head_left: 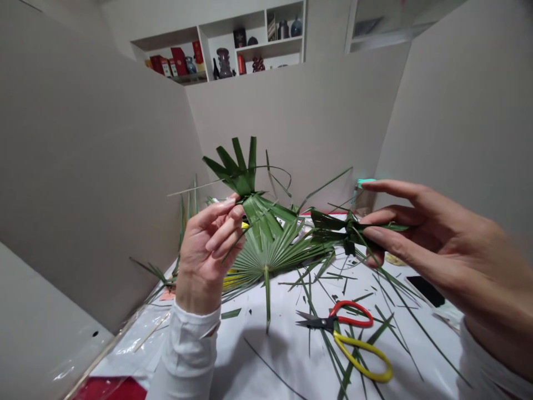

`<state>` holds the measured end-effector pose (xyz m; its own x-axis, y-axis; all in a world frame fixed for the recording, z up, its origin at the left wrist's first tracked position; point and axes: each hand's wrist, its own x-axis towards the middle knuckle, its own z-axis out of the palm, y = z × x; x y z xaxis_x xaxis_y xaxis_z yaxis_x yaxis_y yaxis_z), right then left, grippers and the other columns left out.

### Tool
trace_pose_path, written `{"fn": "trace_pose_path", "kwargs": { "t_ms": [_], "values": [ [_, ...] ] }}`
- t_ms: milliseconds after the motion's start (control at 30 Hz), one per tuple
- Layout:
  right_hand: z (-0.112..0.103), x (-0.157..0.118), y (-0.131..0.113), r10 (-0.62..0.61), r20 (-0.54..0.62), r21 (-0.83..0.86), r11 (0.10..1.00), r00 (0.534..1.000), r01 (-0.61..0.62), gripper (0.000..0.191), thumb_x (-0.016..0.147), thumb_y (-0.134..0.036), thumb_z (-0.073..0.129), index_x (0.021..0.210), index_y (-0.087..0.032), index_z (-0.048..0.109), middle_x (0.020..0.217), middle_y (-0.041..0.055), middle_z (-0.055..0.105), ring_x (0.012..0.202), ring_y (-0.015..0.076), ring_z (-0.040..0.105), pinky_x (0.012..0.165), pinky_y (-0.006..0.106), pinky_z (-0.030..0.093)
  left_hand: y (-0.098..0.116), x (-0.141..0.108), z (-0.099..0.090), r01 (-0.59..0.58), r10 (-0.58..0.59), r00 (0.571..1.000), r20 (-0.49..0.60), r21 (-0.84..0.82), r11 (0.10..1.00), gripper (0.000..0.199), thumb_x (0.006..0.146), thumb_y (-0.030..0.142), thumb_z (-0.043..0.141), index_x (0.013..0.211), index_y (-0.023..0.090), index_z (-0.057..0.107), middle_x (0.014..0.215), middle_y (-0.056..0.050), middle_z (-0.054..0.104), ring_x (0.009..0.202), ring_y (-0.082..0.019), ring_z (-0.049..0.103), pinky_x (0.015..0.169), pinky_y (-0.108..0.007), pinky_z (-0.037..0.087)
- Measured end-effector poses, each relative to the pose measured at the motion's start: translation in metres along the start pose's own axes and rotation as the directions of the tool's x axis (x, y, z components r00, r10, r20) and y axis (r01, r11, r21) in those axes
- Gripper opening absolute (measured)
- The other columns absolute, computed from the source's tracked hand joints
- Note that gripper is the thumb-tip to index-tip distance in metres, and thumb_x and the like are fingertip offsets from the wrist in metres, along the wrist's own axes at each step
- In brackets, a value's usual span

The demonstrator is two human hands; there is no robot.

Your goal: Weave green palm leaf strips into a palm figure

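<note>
My left hand point(214, 239) pinches a cut palm leaf piece point(240, 178) between thumb and fingers, raised above the table. Its trimmed strips fan upward, and more leaf spreads down to the right of the fingertips. In my right hand point(433, 239) is a folded palm leaf piece point(347, 228), gripped between thumb and fingers with the index finger stretched out above. Dark blunt strips point left from it. Behind and below lies a large fan palm leaf point(268, 258), its stalk toward me. Scissors point(328, 322) with one red and one yellow handle rest open on the table.
Leaf strips and small scraps litter the white tabletop point(258, 361). A dark phone point(425, 290) lies at the right, and clear plastic point(129, 333) covers the left edge. Grey partitions point(291, 122) enclose the table, with a shelf point(254, 47) of vases and boxes beyond.
</note>
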<state>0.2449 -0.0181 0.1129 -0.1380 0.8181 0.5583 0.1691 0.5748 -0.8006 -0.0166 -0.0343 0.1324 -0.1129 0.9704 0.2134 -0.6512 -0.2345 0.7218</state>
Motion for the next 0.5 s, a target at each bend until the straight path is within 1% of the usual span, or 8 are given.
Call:
{"fn": "trace_pose_path", "kwargs": {
  "t_ms": [33,100,200,267,333,400,433,500],
  "values": [
    [-0.001,0.0,0.001,0.003,-0.004,0.004,1.0,1.0,-0.003,0.041,0.084,-0.041,0.078,0.123,-0.034,0.068,0.091,0.0007,0.078,0.057,0.0154,0.071,0.057,0.03,0.062,0.0,-0.001,0.001,0.008,-0.008,1.0,0.014,0.003,1.0,0.047,0.096,0.004,0.028,0.06,0.011,0.058,0.042,0.002,0.048,0.025,0.001,0.004,0.022,-0.01,0.013],
    [-0.002,0.0,0.001,0.008,-0.008,0.001,1.0,1.0,-0.008,0.042,0.084,-0.041,0.079,0.123,-0.034,0.068,0.091,0.0007,0.077,0.058,0.0149,0.071,0.056,0.028,0.061,0.001,-0.004,0.003,0.024,-0.024,0.999,0.047,0.013,1.0,0.048,0.096,0.004,0.028,0.059,0.01,0.059,0.041,0.002,0.047,0.026,0.001,0.001,0.022,-0.008,0.016],
    [0.0,-0.001,0.0,0.016,-0.007,-0.002,1.0,1.0,-0.016,0.042,0.084,-0.041,0.079,0.125,-0.035,0.068,0.092,0.001,0.077,0.059,0.0148,0.072,0.054,0.026,0.061,0.001,-0.011,0.004,0.042,-0.046,0.993,0.107,0.037,0.998,0.043,0.094,0.008,0.039,0.056,0.011,0.058,0.033,0.007,0.035,0.026,0.002,-0.002,0.024,-0.006,0.023],
    [0.002,-0.002,-0.002,0.018,-0.003,0.009,1.0,1.0,-0.018,0.043,0.085,-0.041,0.078,0.125,-0.034,0.068,0.092,0.0022,0.078,0.061,0.016,0.072,0.054,0.026,0.062,0.0,-0.014,0.003,0.045,-0.053,0.988,0.144,0.058,0.997,0.037,0.089,0.01,0.048,0.054,0.012,0.058,0.029,0.009,0.028,0.025,0.002,-0.002,0.024,-0.006,0.023],
    [0.003,-0.003,-0.003,0.016,-0.002,0.016,1.0,1.0,-0.016,0.043,0.085,-0.042,0.078,0.126,-0.033,0.068,0.092,0.003,0.078,0.065,0.0173,0.074,0.056,0.026,0.063,-0.001,-0.017,0.002,0.03,-0.043,0.985,0.167,0.079,0.996,0.03,0.082,0.011,0.055,0.053,0.012,0.059,0.03,0.008,0.031,0.023,0.003,0.0,0.022,-0.006,0.019],
    [0.002,-0.004,-0.004,0.009,-0.005,0.011,1.0,1.0,-0.009,0.042,0.085,-0.043,0.078,0.125,-0.033,0.067,0.092,0.0028,0.078,0.066,0.0171,0.074,0.055,0.025,0.063,-0.003,-0.018,0.001,0.002,-0.02,0.984,0.179,0.098,0.995,0.023,0.077,0.011,0.058,0.054,0.012,0.059,0.035,0.005,0.042,0.022,0.004,0.002,0.021,-0.006,0.015],
    [0.002,-0.004,-0.004,0.012,-0.006,0.003,1.0,1.0,-0.012,0.041,0.086,-0.042,0.077,0.125,-0.032,0.067,0.093,0.003,0.078,0.067,0.017,0.074,0.056,0.025,0.063,-0.003,-0.017,0.001,-0.011,-0.008,0.983,0.182,0.107,0.994,0.021,0.076,0.011,0.058,0.055,0.012,0.06,0.037,0.004,0.046,0.022,0.005,0.002,0.02,-0.007,0.013],
    [0.001,-0.004,-0.004,-0.006,0.006,-0.002,1.0,1.0,0.006,0.043,0.087,-0.039,0.077,0.127,-0.03,0.066,0.094,0.0036,0.077,0.066,0.0164,0.073,0.057,0.026,0.063,-0.003,-0.016,-0.001,-0.033,0.011,0.983,0.186,0.12,0.992,0.018,0.076,0.011,0.058,0.058,0.013,0.061,0.04,0.003,0.048,0.023,0.004,0.0,0.019,-0.008,0.01]
  ]
}}
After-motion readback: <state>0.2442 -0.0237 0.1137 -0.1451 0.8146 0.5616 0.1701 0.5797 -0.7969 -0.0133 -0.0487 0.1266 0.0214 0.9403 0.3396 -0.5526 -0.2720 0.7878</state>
